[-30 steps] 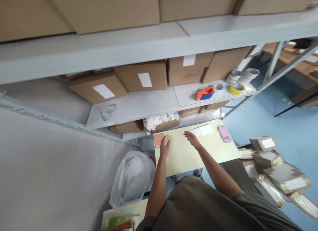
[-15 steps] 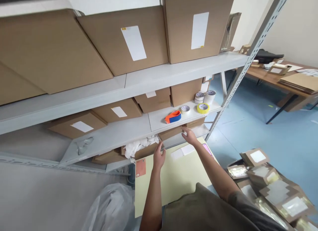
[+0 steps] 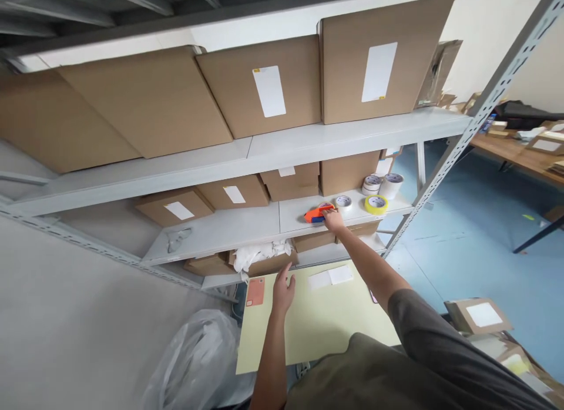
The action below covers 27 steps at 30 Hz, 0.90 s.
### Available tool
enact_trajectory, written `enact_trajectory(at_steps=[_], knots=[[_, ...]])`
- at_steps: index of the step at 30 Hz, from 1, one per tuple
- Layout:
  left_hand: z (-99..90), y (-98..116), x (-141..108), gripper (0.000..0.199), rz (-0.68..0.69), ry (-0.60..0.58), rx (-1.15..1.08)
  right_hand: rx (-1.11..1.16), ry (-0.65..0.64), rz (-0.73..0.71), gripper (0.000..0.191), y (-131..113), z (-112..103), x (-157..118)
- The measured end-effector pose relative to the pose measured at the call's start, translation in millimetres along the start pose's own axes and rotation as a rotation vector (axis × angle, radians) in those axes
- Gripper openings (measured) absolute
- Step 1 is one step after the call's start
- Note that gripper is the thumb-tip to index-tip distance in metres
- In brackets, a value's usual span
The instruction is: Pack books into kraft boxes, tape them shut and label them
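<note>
My right hand [image 3: 333,219] is on the middle shelf, its fingers wrapped round one end of an orange and blue tape dispenser [image 3: 314,214] and partly hiding it. Just behind it lies a roll of white tape [image 3: 343,202], with a roll of yellow tape [image 3: 376,204] farther right. Over the pale yellow board [image 3: 319,316], my left hand [image 3: 283,289] hangs with its fingers apart and nothing in it. White slips of paper [image 3: 340,275] and an orange-red card [image 3: 255,291] lie on the board.
Cardboard boxes [image 3: 273,98] line the grey shelves above and behind. White cloth or paper [image 3: 259,254] spills from a lower box. A large plastic bag [image 3: 198,357] stands at lower left. Small cartons [image 3: 478,316] are piled at lower right, near the upright post [image 3: 471,128].
My right hand has reached up and forward to the middle shelf and taken hold of the tape dispenser. My left hand stays over the board. The view has shifted somewhat.
</note>
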<state>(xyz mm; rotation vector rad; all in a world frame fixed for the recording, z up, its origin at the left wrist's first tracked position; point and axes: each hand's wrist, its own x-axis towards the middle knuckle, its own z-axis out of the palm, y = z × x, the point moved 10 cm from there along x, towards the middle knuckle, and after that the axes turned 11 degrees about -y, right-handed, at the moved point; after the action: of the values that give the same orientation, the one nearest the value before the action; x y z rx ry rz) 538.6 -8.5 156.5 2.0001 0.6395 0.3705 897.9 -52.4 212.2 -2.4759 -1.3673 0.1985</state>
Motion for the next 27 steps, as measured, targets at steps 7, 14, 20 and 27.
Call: enact_trajectory(at_steps=[7, 14, 20, 27], knots=[[-6.8, -33, 9, 0.046, 0.034, -0.048, -0.087, -0.023, 0.228, 0.020, 0.028, -9, 8, -101], [27.7, -75, 2, 0.043, 0.019, -0.264, -0.081, -0.046, 0.221, 0.160, 0.014, 6, 111, -246], [37.3, -86, -35, 0.039, -0.004, -0.294, -0.027, -0.046, -0.026, 0.378, 0.021, 35, 200, -344], [43.2, -95, -94, 0.041, -0.109, -0.244, 0.051, -0.001, -0.304, 0.553, 0.029, 83, 276, -399]])
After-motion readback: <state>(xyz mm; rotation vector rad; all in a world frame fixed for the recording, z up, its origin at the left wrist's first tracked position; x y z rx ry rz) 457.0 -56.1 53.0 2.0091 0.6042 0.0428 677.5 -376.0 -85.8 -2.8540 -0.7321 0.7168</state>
